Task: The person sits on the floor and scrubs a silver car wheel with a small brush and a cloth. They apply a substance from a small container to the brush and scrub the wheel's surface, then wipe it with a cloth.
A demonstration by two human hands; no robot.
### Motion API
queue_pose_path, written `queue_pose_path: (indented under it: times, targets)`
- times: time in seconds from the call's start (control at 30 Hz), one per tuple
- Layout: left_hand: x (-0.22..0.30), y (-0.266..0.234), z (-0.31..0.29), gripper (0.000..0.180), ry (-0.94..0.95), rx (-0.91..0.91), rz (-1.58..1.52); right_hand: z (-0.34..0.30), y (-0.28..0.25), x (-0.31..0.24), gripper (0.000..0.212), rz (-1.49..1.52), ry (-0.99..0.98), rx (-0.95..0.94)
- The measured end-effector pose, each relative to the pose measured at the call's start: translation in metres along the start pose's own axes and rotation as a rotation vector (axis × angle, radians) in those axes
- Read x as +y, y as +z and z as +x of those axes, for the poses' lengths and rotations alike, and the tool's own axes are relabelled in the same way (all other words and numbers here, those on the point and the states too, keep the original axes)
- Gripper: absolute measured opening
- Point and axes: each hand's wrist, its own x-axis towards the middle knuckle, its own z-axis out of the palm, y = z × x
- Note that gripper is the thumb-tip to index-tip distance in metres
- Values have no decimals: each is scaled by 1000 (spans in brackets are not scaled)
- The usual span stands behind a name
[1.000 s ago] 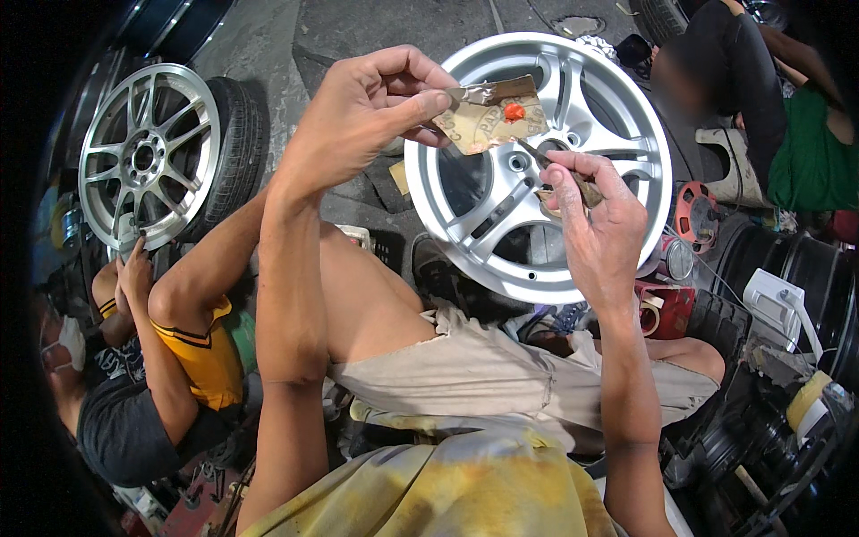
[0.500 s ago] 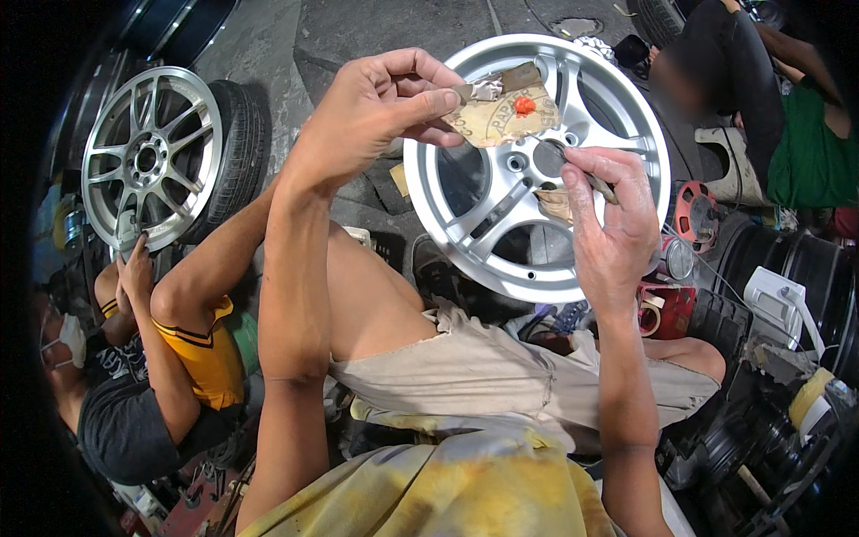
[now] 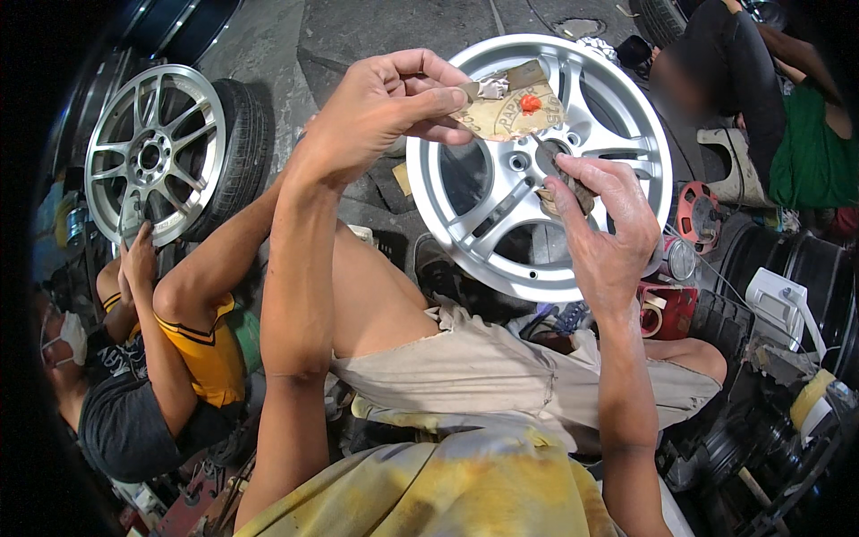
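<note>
My left hand (image 3: 389, 107) pinches the left edge of a piece of sandpaper (image 3: 488, 125), printed tan back up, above a silver alloy wheel rim (image 3: 413, 183). A dab of orange-red paste (image 3: 531, 105) and a pale grey lump of putty (image 3: 493, 88) sit on the sheet. In my right hand (image 3: 613, 219), thumb and fingers close on a thin dark tool (image 3: 547, 154), whose tip is near the sheet's lower edge; its kind is hard to tell. A crumpled tan scrap (image 3: 548, 202) shows beside my right thumb, partly hidden.
To the left, another person's hand (image 3: 137, 255) is at a second rim (image 3: 100, 170) in front of a tire (image 3: 240, 148). A person in dark clothes sits at the upper right. Right of my rim are a red reel (image 3: 699, 215), a can (image 3: 677, 258) and a white box (image 3: 775, 304).
My right fingers have shifted slightly left and curled closer round the tool. The sandpaper in my left hand has moved a little to the right.
</note>
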Motion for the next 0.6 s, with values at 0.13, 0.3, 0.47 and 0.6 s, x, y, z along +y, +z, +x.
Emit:
queue_pose_path:
  times: [0.13,0.3,0.47,0.6]
  targets:
    - [1,-1,0,23,19,7,13,1,-5,0,27,-76,-54,-10]
    - [0,-1,-1,23,33,16,25,4,-14,2,30,-102,-78,-20]
    - [-2,1,0,22,59,17,65,6,-16,0,30,-121,-85,-58]
    - [0,2,0,22,58,14,64,6,-15,2,29,-132,-92,-50]
